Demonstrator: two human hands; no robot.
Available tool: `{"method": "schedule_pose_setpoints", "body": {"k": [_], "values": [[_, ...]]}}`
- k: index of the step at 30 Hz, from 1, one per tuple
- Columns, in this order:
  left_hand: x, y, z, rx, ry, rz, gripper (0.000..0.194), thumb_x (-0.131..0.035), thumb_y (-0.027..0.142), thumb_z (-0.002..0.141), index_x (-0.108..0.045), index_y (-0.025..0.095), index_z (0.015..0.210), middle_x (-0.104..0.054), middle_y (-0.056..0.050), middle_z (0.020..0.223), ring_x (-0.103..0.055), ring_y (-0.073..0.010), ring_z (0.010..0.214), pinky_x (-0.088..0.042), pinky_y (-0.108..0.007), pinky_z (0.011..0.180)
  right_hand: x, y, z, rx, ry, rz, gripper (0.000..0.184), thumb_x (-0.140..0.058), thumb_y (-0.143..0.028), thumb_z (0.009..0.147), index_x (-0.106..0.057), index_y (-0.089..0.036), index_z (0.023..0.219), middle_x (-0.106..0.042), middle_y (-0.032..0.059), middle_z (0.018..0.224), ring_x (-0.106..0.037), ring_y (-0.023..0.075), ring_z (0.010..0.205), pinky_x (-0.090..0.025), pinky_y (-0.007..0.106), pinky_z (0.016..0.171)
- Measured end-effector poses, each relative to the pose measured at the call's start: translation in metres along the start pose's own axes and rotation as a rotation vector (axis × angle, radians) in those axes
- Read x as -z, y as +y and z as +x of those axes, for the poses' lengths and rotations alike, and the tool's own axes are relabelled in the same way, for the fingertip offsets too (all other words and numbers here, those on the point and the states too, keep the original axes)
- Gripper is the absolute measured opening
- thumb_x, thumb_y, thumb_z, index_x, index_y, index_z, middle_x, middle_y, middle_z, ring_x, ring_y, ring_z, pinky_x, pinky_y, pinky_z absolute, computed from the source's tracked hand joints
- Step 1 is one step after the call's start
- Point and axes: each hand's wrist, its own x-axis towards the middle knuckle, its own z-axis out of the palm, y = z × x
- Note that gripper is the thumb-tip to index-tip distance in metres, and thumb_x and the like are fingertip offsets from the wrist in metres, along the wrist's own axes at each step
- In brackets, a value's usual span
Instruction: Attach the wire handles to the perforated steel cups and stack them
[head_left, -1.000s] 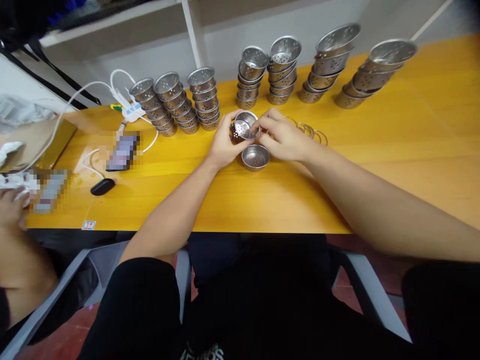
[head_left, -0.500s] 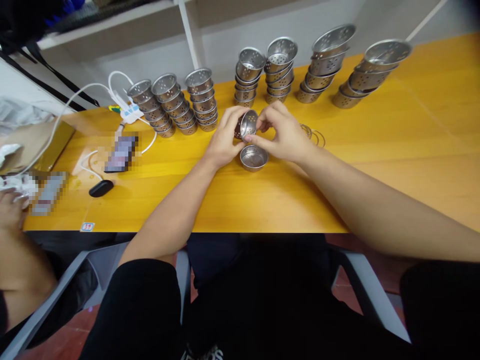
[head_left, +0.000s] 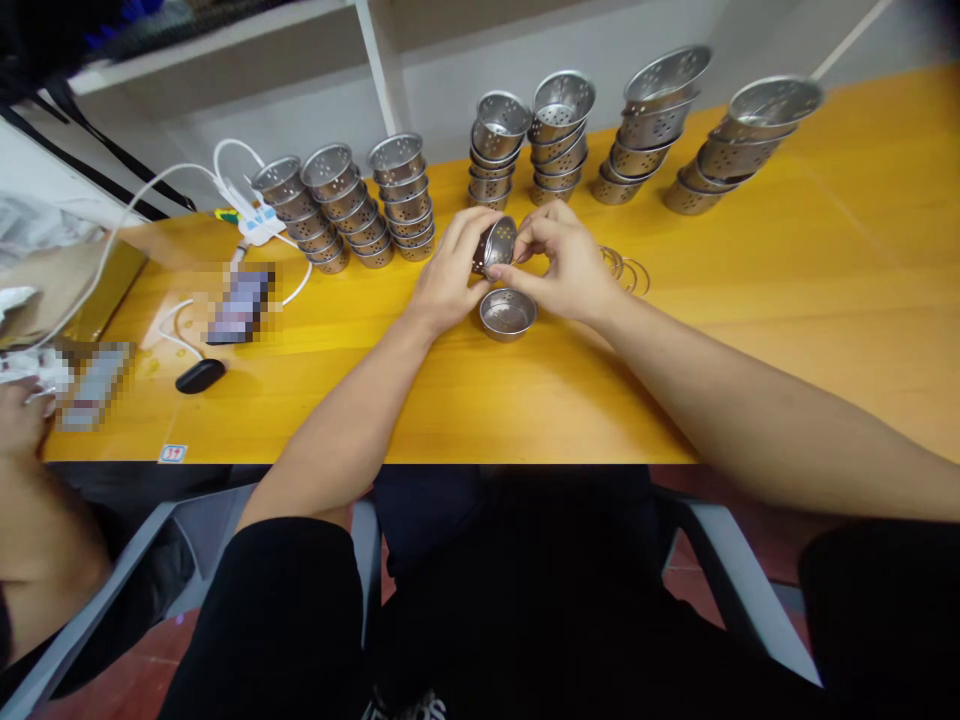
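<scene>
Head view: my left fingers [head_left: 466, 232] clutch a cup [head_left: 502, 242], right fingers [head_left: 519, 278] touching it, grip unclear; worktop [head_left: 442, 405] front-edge label [head_left: 172, 454] resembles "39".

The left forearm [head_left: 337, 420] and right forearm [head_left: 697, 385] slant forward and inward, the left grip [head_left: 446, 278] curled with fingers [head_left: 466, 230] arched above its thumb [head_left: 478, 292], the right grip [head_left: 566, 268] close opposite, its thumb stretched leftward beneath bent fingers.
</scene>
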Motion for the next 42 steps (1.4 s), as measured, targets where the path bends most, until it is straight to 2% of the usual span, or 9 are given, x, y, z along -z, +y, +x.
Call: {"method": "schedule_pose_setpoints", "body": {"k": [10, 12, 15, 19, 26, 31, 35, 39, 42], "values": [[0.002, -0.015, -0.011, 0.178, 0.023, 0.072, 0.1, -0.104, 0.08, 0.099, -0.061, 0.032, 0.177, -0.071, -0.019, 0.182, -0.063, -0.0488, 0.178, -0.045, -0.069, 0.158, 0.012, -0.001, 0.001, -0.019, -0.149, 0.127, 0.085, -0.088, -0.119, 0.091, -0.08, -0.036, 0.111, -0.082, 0.0134, 0.136, -0.08, 0.0414, 0.125, -0.076, 0.07, 0.12], [0.0, -0.015, -0.011, 0.249, 0.064, 0.108, 0.098, -0.112, 0.074, 0.094, -0.067, 0.034, 0.171, -0.071, -0.018, 0.176, -0.064, -0.0493, 0.175, -0.047, -0.071, 0.157, 0.025, 0.0, 0.002, -0.009, -0.125, 0.048, 0.075, -0.09, -0.108, 0.101, -0.08, -0.035, 0.116, -0.081, 0.015, 0.142, -0.08, 0.0402, 0.129, -0.075, 0.065, 0.119], [-0.008, -0.019, -0.012, 0.351, 0.101, 0.124, 0.09, -0.118, 0.066, 0.091, -0.073, 0.035, 0.162, -0.073, -0.017, 0.165, -0.067, -0.05, 0.17, -0.048, -0.075, 0.155, 0.06, 0.007, 0.008, 0.069, -0.124, -0.145, 0.048, -0.104, -0.067, 0.112, -0.079, -0.027, 0.118, -0.077, 0.0201, 0.147, -0.079, 0.0383, 0.128, -0.072, 0.057, 0.112], [-0.019, -0.04, -0.011, 0.403, 0.104, 0.077, 0.094, -0.121, 0.057, 0.088, -0.071, 0.028, 0.161, -0.075, -0.02, 0.161, -0.069, -0.0516, 0.165, -0.049, -0.081, 0.153, 0.109, 0.016, 0.017, -0.094, -0.469, -0.51, 0.035, -0.117, -0.021, 0.099, -0.082, -0.019, 0.105, -0.076, 0.0181, 0.126, -0.073, 0.0297, 0.105, -0.063, 0.051, 0.108], [-0.026, -0.066, -0.011, 0.383, 0.129, -0.01, 0.092, -0.108, 0.071, 0.099, -0.065, 0.028, 0.168, -0.075, -0.024, 0.174, -0.072, -0.0509, 0.169, -0.05, -0.084, 0.153, 0.123, -0.002, 0.024, -0.396, -0.685, -0.57, 0.032, -0.11, -0.013, 0.105, -0.081, -0.021, 0.092, -0.078, 0.0029, 0.089, -0.064, 0.0193, 0.073, -0.053, 0.043, 0.079], [-0.006, -0.035, -0.012, 0.281, 0.202, 0.006, 0.088, -0.082, 0.095, 0.107, -0.068, 0.028, 0.163, -0.071, -0.023, 0.18, -0.064, -0.0498, 0.178, -0.046, -0.078, 0.157, 0.118, -0.002, 0.021, -0.357, -0.674, -0.609, 0.034, -0.107, -0.016, 0.108, -0.079, -0.022, 0.089, -0.08, 0.0041, 0.085, -0.062, 0.0195, 0.07, -0.05, 0.043, 0.076], [0.016, 0.017, -0.014, 0.18, 0.08, -0.075, 0.082, -0.059, 0.104, 0.114, -0.075, 0.03, 0.144, -0.083, -0.016, 0.147, -0.082, -0.0396, 0.145, -0.065, -0.07, 0.14, 0.11, 0.004, 0.016, -0.168, -0.43, -0.637, 0.024, -0.103, -0.016, 0.109, -0.08, -0.021, 0.104, -0.087, 0.0151, 0.105, -0.06, 0.0218, 0.079, -0.051, 0.046, 0.085], [0.021, 0.057, -0.021, 0.106, -0.299, -0.092, 0.12, -0.105, 0.099, 0.079, -0.066, 0.031, 0.169, -0.079, -0.018, 0.168, -0.085, -0.045, 0.149, -0.072, -0.064, 0.132, 0.099, 0.006, 0.013, -0.061, -0.327, -0.57, 0.017, -0.089, -0.026, 0.115, -0.075, -0.025, 0.107, -0.088, 0.0187, 0.109, -0.065, 0.0274, 0.083, -0.054, 0.05, 0.09], [0.011, 0.062, -0.025, 0.115, -0.399, -0.034, 0.121, -0.114, 0.07, 0.08, -0.057, 0.031, 0.18, -0.069, -0.021, 0.186, -0.074, -0.052, 0.172, -0.065, -0.069, 0.144, 0.09, 0.006, 0.011, -0.05, -0.311, -0.524, 0.016, -0.081, -0.031, 0.114, -0.071, -0.027, 0.103, -0.085, 0.0172, 0.105, -0.072, 0.0337, 0.089, -0.058, 0.054, 0.092]]}}
